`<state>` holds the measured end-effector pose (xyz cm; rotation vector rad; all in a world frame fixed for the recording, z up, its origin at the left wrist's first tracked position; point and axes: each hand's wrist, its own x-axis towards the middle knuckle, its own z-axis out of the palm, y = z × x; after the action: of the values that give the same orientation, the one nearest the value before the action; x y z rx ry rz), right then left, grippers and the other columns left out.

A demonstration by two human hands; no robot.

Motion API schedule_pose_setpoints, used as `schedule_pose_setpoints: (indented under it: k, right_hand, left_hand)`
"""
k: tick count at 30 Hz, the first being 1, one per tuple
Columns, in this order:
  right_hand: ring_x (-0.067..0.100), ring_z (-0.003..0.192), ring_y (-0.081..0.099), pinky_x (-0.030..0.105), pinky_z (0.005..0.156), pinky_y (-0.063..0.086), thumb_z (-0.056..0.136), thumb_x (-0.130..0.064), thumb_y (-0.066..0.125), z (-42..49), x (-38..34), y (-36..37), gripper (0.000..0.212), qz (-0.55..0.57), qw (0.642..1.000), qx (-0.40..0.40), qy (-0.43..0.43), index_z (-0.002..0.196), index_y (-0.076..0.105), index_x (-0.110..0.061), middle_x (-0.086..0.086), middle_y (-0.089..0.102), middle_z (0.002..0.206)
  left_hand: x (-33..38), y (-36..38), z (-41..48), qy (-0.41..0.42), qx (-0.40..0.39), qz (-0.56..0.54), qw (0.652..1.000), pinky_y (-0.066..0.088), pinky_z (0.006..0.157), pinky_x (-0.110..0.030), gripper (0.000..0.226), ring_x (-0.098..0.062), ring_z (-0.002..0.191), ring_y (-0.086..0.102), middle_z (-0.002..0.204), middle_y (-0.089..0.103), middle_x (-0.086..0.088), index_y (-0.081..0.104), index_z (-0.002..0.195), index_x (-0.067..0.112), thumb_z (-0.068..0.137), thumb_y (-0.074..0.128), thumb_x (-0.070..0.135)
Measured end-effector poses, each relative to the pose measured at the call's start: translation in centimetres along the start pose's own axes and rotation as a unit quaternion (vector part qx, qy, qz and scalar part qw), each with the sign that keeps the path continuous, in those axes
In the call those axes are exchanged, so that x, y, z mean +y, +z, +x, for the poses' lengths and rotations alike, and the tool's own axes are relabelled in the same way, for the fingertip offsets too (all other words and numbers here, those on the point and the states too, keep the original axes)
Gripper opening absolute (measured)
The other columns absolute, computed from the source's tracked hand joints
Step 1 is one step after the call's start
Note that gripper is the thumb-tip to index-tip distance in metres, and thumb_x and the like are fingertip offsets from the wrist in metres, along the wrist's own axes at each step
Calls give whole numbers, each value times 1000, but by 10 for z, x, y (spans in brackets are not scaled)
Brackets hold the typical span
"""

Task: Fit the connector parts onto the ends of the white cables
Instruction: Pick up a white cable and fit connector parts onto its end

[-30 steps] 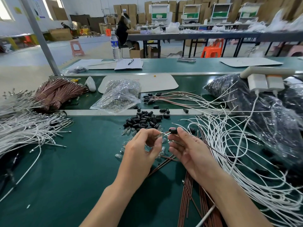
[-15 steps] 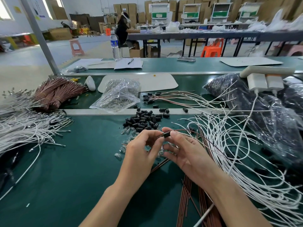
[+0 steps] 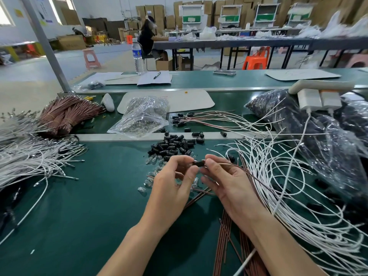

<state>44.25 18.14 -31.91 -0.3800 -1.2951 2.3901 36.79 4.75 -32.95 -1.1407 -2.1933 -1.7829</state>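
Two tiers of green bench mat (image 3: 79, 206) in a workshop hall stacked with cardboard boxes (image 3: 159, 14).

Bags, beyond the fingers:
- one clear bag (image 3: 143, 116) of small metal parts
- one dark bag (image 3: 328, 146) far to their right, contents black

White cables, too many to count:
- one loose sheaf (image 3: 298, 196) right of the fingers
- one bundle (image 3: 23, 158) far left

Black connector sleeves:
- one heap (image 3: 173, 145) just beyond the fingertips
- one sleeve (image 3: 199, 163) pinched between left hand (image 3: 171, 188) and right hand (image 3: 229, 184), with a brown wire (image 3: 249, 172) trailing rightward
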Motion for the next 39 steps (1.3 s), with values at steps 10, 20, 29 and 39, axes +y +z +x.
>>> schedule_pose_setpoints:
  k: [10,20,29,39]
  right_hand:
    - [25,86,75,26,72,60,79,-26,71,-4,3,4,12,-79,997,-3,-19,82,79,-17,12,77,88]
    - [25,84,76,24,71,60,91,-15,64,-8,3,11,14,-98,994,29,-36,98,67,-3,14,78,88]
    - [25,95,75,21,76,59,92,-12,62,-13,2,15,18,-81,997,-4,-21,105,64,0,13,78,98]
    - [30,98,74,30,83,60,78,-20,73,-13,5,16,30,-33,999,-15,-3,101,67,-2,19,76,101]
  left_hand:
    - [1,3,-3,-19,-50,60,997,46,66,-11,24,2,84,64,104,61,29,45,101,36,95,44,58]
    - [-3,0,-1,-3,-52,77,996,44,62,-12,7,-1,78,63,99,61,27,45,100,34,103,47,40]
    - [-5,-4,-4,-43,-18,146,988,41,60,-21,33,-4,68,59,72,62,12,44,104,37,96,32,67]
    - [-2,-1,-6,-69,-22,142,987,42,65,-29,30,-9,75,56,78,59,8,34,93,35,94,27,64]
